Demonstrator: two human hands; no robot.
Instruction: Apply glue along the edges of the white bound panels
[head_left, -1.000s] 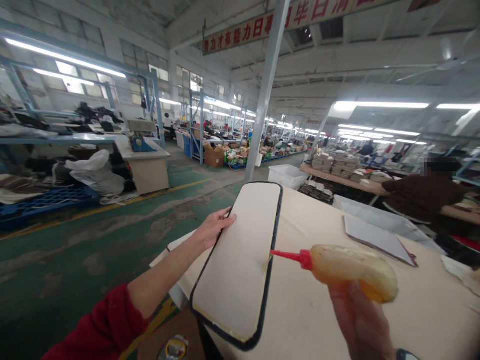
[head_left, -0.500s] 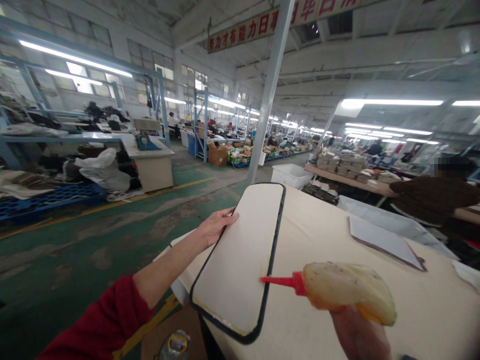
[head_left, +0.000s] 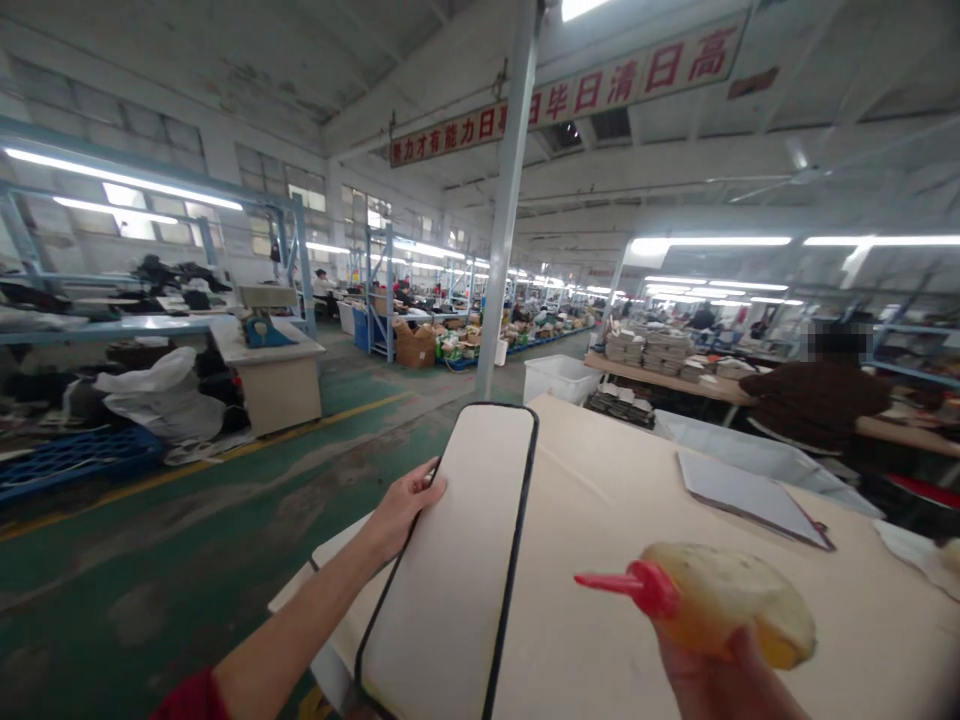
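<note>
My left hand point(head_left: 414, 500) grips the left edge of a long white panel point(head_left: 465, 540) with rounded corners and a dark border. The panel is tilted up over the table's left side. A yellowish line, looking like glue, shows along parts of its border. My right hand point(head_left: 720, 670) is closed around a soft, yellowish glue bottle point(head_left: 739, 600) with a red nozzle point(head_left: 611, 584). The bottle lies on its side in my grasp, nozzle pointing left, apart from the panel. Some right-hand fingers are hidden behind the bottle.
The pale table point(head_left: 592, 480) carries a clipboard with papers point(head_left: 742, 495) at the right. Beyond stand white bins point(head_left: 559, 378) and a bench with stacked pieces point(head_left: 649, 345). A grey post point(head_left: 504, 220) rises behind the table. A person in brown point(head_left: 817, 400) sits at the right.
The nozzle has left the panel's right border, and the bottle has moved right, away from it. The view has tilted up, and the panel appears lower and further left.
</note>
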